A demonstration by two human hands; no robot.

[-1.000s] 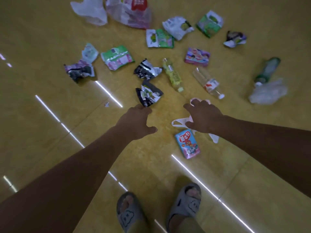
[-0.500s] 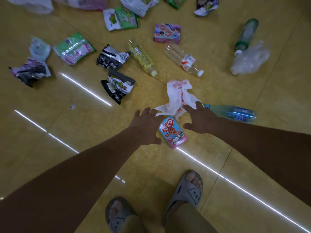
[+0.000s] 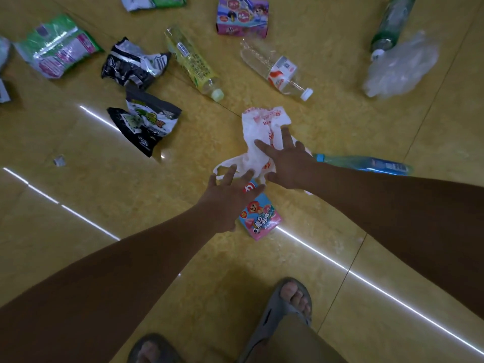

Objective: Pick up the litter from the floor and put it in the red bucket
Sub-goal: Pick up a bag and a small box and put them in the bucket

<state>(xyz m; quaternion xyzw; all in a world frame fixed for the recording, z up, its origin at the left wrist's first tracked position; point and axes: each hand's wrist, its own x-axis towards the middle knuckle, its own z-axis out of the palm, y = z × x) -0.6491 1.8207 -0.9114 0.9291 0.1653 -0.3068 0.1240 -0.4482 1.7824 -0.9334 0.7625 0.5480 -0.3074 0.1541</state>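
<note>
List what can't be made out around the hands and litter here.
Red bucket: nowhere in the head view.
Pink printed cardboard carton: top end hidden under the left hand.
White crumpled plastic bag with red print: lower part covered by the right hand; contact unclear.
Dark green plastic bottle: cut off by the top edge.
Small grey scrap: too small to identify.

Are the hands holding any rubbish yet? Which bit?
Nothing is held. The left hand spreads over the pink carton, the right hand over the white plastic bag, fingers straight.

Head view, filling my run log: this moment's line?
left hand open over pink carton; right hand open over white bag; nothing held
</note>
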